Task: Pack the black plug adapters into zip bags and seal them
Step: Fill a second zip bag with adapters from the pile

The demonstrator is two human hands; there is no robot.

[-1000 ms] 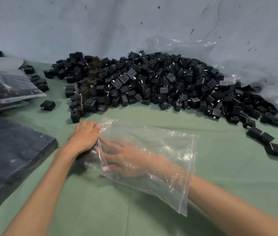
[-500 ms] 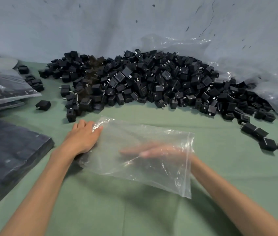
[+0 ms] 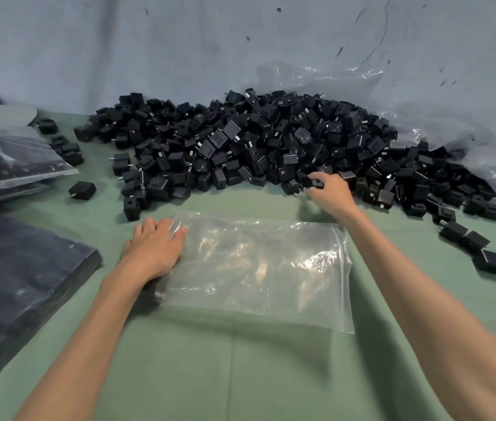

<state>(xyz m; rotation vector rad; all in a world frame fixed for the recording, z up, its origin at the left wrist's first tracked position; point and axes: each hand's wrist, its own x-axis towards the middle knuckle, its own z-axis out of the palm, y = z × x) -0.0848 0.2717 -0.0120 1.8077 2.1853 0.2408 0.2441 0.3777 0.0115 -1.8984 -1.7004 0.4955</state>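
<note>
Right grip (image 3: 327, 189), out of the bag (image 3: 256, 268) since a second ago, pinches an adapter (image 3: 316, 182) mid-frame; left grip (image 3: 154, 247) lies spread on the empty bag.

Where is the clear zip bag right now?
The zip bag lies flat on the green cloth at centre, just before the adapter pile, its left end under the left hand.
</note>
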